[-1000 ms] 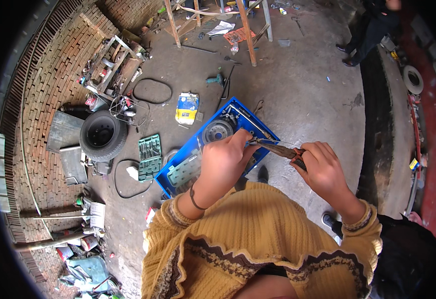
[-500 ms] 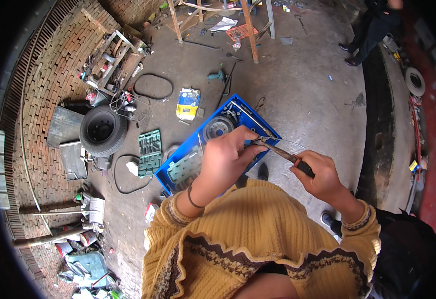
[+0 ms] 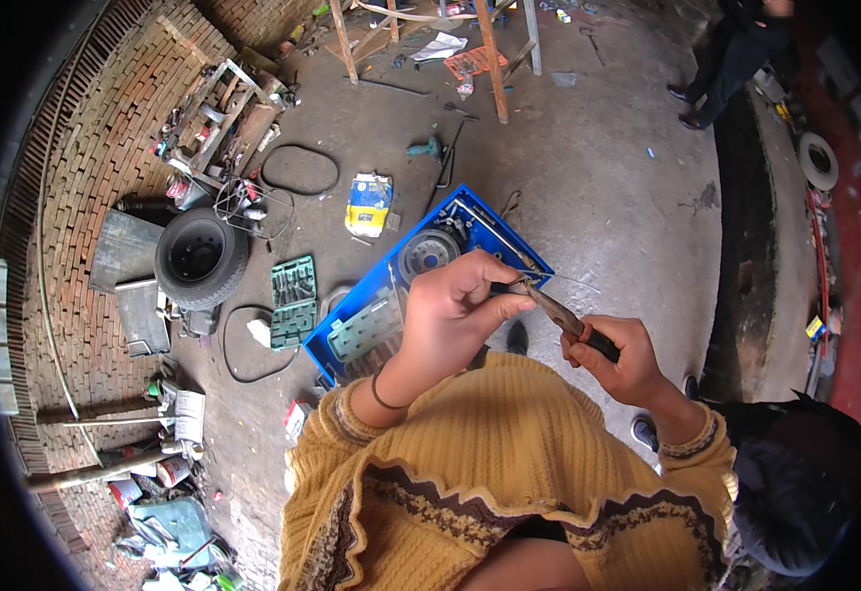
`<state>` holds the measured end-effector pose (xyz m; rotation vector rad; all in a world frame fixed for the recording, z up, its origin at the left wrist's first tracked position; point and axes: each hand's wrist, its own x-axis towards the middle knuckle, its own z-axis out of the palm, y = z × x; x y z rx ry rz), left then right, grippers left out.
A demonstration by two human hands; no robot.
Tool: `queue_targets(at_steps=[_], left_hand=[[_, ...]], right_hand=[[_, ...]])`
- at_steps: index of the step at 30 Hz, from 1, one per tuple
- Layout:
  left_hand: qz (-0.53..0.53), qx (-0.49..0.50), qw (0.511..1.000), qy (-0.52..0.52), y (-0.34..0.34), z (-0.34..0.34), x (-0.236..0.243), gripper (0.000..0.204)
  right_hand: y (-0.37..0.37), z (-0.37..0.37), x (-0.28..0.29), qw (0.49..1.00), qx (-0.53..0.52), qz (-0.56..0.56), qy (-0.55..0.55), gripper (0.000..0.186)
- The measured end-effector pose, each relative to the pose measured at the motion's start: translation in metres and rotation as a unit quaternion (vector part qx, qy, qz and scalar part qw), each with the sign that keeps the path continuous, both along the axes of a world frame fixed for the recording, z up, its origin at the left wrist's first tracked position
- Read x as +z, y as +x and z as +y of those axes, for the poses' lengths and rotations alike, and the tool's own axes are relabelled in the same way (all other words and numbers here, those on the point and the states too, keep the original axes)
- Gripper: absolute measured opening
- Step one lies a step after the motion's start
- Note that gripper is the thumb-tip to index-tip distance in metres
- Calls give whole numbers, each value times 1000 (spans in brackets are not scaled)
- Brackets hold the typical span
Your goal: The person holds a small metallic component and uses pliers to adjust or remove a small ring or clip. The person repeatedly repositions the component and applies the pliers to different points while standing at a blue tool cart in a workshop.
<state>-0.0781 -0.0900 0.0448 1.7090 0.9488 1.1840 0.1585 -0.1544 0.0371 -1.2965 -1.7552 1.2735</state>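
My left hand (image 3: 445, 320) is closed, pinching a thin metal wire (image 3: 578, 286) whose free length sticks out to the right. My right hand (image 3: 618, 364) grips pliers (image 3: 565, 318) by their dark, orange-trimmed handles; the jaws meet the wire at my left fingertips, so their exact bite cannot be made out. Just beyond both hands lies a blue tray (image 3: 381, 269) holding a grey metal disc (image 3: 421, 252), a long steel bar (image 3: 495, 231) and a pale green plastic case (image 3: 357, 330), partly behind my left hand.
Around the tray lie a tire (image 3: 199, 256), an open green socket case (image 3: 293, 305), a yellow-blue bag (image 3: 369, 205), black belts and a teal power tool (image 3: 429, 149). A standing person's legs (image 3: 716, 79) are at upper right; another dark-clothed person (image 3: 785, 473) is low at right.
My right hand has moved down and slightly left, and the pliers slope more steeply. My left fingertips have shifted to the right. The dark-clothed person at lower right shows more.
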Motion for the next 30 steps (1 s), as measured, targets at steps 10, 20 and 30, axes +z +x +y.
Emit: queue_targets(at_steps=[10, 20, 30], left_hand=[[200, 57, 942, 264, -1, -2, 7, 21], [218, 106, 955, 170, 2, -6, 3, 20], [-244, -256, 848, -395, -11, 5, -5, 21]], right_hand=[[-3, -4, -7, 1000, -12, -18, 5, 17], [-12, -4, -5, 990, -28, -43, 132, 16], [3, -3, 1, 998, 30, 12, -44, 20]])
